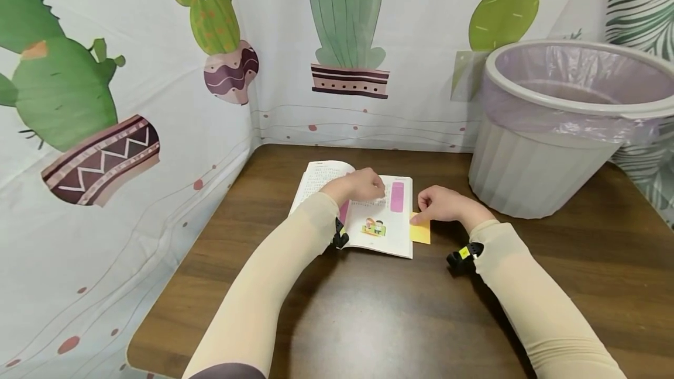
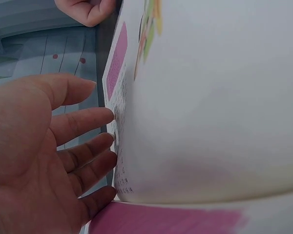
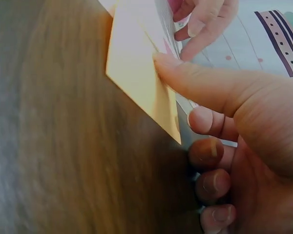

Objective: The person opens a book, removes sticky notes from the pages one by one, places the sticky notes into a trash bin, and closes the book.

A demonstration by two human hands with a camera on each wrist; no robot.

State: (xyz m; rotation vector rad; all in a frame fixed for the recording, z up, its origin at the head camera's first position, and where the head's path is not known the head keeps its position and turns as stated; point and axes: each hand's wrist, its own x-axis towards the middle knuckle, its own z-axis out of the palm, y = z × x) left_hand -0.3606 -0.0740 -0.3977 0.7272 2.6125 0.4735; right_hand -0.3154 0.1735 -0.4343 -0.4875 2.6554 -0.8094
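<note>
An open book (image 1: 381, 241) lies on the table, with printed text, a pink block and a small picture of two figures on its right page. My left hand (image 1: 360, 185) is over that page. In the left wrist view, the left hand's loosely bent fingers (image 2: 90, 146) touch the page near the fold. At the book's right edge my right hand (image 1: 444, 203) holds a yellow sticky note (image 1: 421, 233). Its thumb lies on the note (image 3: 136, 73) in the right wrist view, with the other fingers curled beside it. Whether a finger backs the note is unclear.
A grey waste bin (image 1: 518, 174) with a purple liner stands on the table (image 1: 379, 320) at the right. Behind the table hangs a cloth (image 1: 284, 34) printed with cacti. Each wrist wears a black camera strap.
</note>
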